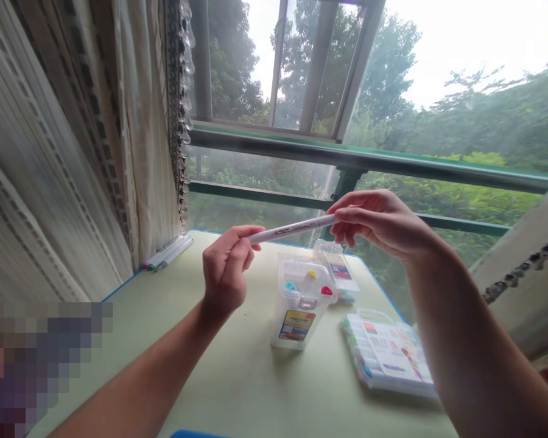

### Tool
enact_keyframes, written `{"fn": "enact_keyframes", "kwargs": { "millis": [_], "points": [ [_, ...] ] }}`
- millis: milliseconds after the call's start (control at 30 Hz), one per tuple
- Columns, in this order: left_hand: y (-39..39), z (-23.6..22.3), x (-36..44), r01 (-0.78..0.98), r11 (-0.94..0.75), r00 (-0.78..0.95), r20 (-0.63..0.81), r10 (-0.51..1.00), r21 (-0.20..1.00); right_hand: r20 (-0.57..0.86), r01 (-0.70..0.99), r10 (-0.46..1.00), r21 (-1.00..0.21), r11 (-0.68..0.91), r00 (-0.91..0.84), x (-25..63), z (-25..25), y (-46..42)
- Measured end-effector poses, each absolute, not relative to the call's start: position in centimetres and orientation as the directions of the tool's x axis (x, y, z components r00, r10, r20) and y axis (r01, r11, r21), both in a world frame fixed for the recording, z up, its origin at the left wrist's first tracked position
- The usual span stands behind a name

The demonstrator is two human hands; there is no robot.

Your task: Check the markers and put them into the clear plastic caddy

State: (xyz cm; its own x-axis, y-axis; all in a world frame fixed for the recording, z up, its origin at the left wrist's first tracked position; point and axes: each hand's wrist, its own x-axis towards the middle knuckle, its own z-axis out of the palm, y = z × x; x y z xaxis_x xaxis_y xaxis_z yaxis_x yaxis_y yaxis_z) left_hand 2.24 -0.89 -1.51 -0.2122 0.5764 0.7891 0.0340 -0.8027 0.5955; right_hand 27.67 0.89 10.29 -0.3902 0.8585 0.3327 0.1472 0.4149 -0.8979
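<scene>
A white marker pen point(296, 229) is held up level above the table, spanning the space between my hands. My left hand point(228, 264) pinches its left end between thumb and fingers. On its right end, my right hand point(374, 222) has closed thumb and fingertips. Small dark print runs along the barrel. Below the pen stands a clear plastic marker box point(287, 304) with a yellow label; a few markers with yellow, blue and red ends stand in it.
Behind the box sits another clear container point(342, 267). A flat white case point(388, 356) lies at the right, near my forearm. Several markers point(168, 252) rest at the table's far left corner. Curtains point(73, 134) hang left; a window and green rail point(374, 161) lie beyond.
</scene>
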Motion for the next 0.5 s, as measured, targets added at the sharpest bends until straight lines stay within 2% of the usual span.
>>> {"fn": "enact_keyframes", "kwargs": {
  "millis": [300,500],
  "points": [
    [-0.89,-1.01,2.33,-0.019,-0.803,-0.27,0.771,0.577,0.595,0.298,0.15,0.844,-0.905,0.398,-0.446,27.47,10.14,0.72],
    [-0.97,-0.98,2.22,0.066,-0.81,-0.265,0.793,0.549,0.583,0.293,0.172,0.839,-0.897,0.408,-0.458,27.07,10.28,0.37]
  ]
}}
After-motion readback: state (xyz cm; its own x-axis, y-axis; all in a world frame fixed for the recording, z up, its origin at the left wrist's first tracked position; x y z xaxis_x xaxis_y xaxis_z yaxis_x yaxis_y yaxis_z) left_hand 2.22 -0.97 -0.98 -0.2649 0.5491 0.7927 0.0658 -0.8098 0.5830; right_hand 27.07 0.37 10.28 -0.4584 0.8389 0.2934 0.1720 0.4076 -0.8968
